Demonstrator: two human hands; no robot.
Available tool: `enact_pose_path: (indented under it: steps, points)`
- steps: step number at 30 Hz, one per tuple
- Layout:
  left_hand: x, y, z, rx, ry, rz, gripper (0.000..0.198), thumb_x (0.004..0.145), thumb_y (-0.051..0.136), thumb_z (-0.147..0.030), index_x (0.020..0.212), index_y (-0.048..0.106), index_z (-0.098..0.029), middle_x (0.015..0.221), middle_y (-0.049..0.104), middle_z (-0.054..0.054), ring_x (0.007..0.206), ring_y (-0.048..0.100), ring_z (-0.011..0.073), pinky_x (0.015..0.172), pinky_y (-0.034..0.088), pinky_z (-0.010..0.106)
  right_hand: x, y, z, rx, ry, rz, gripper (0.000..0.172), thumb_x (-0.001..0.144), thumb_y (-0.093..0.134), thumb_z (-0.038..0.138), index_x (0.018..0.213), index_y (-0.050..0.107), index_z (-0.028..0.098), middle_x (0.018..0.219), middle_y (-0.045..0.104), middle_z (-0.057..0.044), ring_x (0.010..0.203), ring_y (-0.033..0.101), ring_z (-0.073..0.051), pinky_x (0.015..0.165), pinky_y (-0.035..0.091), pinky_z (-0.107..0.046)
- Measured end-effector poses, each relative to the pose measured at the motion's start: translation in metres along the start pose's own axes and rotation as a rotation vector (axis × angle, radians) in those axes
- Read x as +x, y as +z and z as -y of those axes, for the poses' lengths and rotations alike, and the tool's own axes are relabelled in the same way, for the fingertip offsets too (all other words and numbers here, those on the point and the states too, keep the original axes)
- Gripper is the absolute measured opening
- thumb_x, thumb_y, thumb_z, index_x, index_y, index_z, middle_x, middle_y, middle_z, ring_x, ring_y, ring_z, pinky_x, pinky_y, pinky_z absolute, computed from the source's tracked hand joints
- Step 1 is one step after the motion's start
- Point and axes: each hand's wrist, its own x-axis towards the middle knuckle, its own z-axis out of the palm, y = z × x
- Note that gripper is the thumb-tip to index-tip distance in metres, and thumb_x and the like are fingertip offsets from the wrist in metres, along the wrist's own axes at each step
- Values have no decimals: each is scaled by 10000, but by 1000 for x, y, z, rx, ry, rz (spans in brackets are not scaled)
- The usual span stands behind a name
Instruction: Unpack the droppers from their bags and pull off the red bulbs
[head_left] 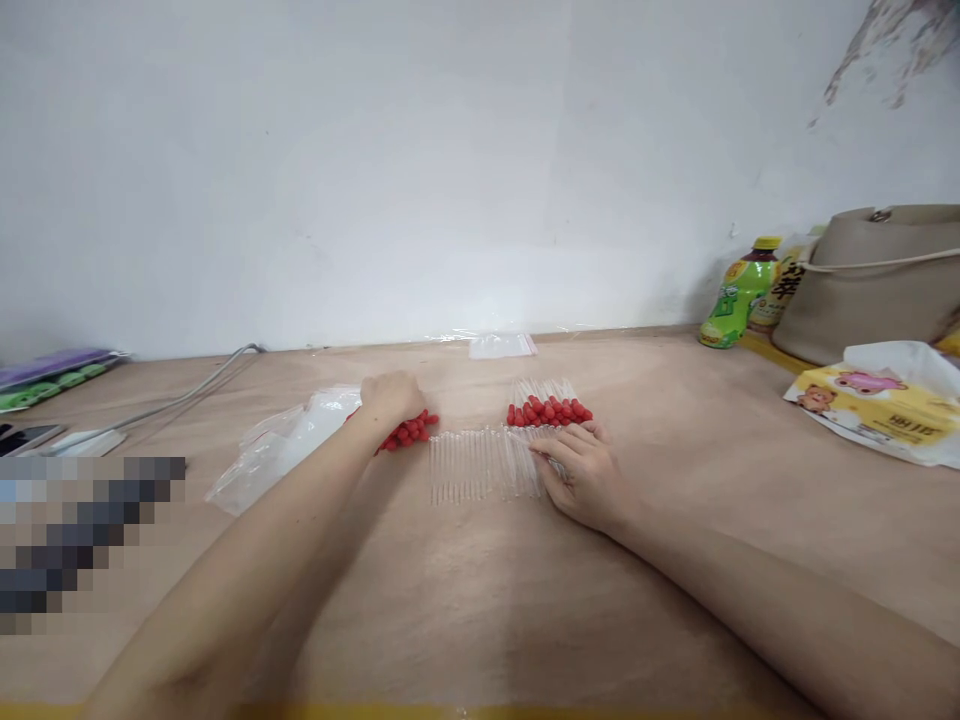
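Note:
My left hand (394, 398) reaches over a pile of small red rubber bulbs (409, 430); its fingers point down and away, hidden behind the back of the hand. In front lies a row of thin clear glass dropper tubes (459, 468), side by side on the table. My right hand (581, 470) is at the right end of that row, thumb and forefinger closed together on a glass dropper tube (541, 452). Just beyond it lies a group of droppers with red bulbs (551, 410) on their near ends, tubes pointing toward the wall.
Clear plastic bags (285, 440) lie by my left forearm, and more small bags (502, 346) by the wall. A grey cable (202, 385) crosses the left side. A green drink bottle (739, 295), a beige handbag (870, 280) and a tissue pack (877, 405) stand or lie at right.

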Motion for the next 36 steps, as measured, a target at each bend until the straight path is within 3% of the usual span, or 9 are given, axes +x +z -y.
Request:
enact_pose_path:
  steps: [5,8,11,14,18,23,26,30,36]
  points:
    - [-46,5,-6,-39,136,-224,258,828,378,-328,840,596,-191,853,651,84,893,570,253,844,352,419,1,6,0,-2,-9,-50,141,803,510,158,874,624,204,699,664,7,655,522,-132,742,310,-317]
    - [-83,28,-10,-175,484,-341,268,854,380,-364,886,575,-181,916,628,70,910,548,228,865,359,404,4,12,3,-2,-12,-113,117,803,525,170,827,634,207,679,669,13,626,521,-119,747,304,-314]
    - [-107,53,-14,-344,681,-324,352,825,459,-425,1062,537,-176,1120,564,92,1050,496,233,909,371,387,8,16,6,-48,-34,-115,116,801,533,179,770,640,210,649,659,21,618,504,-114,747,291,-315]
    - [-110,67,-21,-415,704,-243,603,764,515,-541,1230,439,-167,1303,442,114,1202,394,253,999,321,407,10,16,8,-106,-31,-66,144,802,532,187,731,653,223,635,645,17,630,483,-120,740,273,-321]
    - [-102,68,-34,-382,717,-149,837,705,498,-658,1340,304,-149,1404,313,126,1301,257,286,1079,170,475,12,14,10,-76,30,43,99,778,584,276,795,673,235,679,641,-2,679,475,-139,741,256,-335]
    - [-99,70,-39,-399,728,-99,731,770,504,-538,1353,266,-166,1378,365,112,1292,287,271,1078,142,507,14,7,17,36,46,240,372,729,591,530,946,656,234,767,634,-29,764,479,-171,755,252,-355]
    - [-101,73,-37,-411,726,-107,655,785,523,-428,1336,294,-160,1346,410,118,1273,325,262,1068,173,511,15,3,20,64,26,282,463,714,561,597,985,644,230,814,625,-41,788,475,-180,765,254,-364]
    - [-103,72,-36,-425,712,-110,652,787,483,-543,1313,346,-182,1345,412,116,1265,337,268,1060,170,529,15,4,15,53,66,207,326,767,558,504,927,661,240,796,621,-32,766,482,-165,767,257,-351]
    - [-103,68,-39,-412,676,-120,650,777,439,-616,1288,392,-218,1323,444,98,1250,359,265,1051,159,540,16,6,-14,-86,288,-14,124,784,566,293,806,669,228,721,619,-9,754,523,-161,751,241,-346]
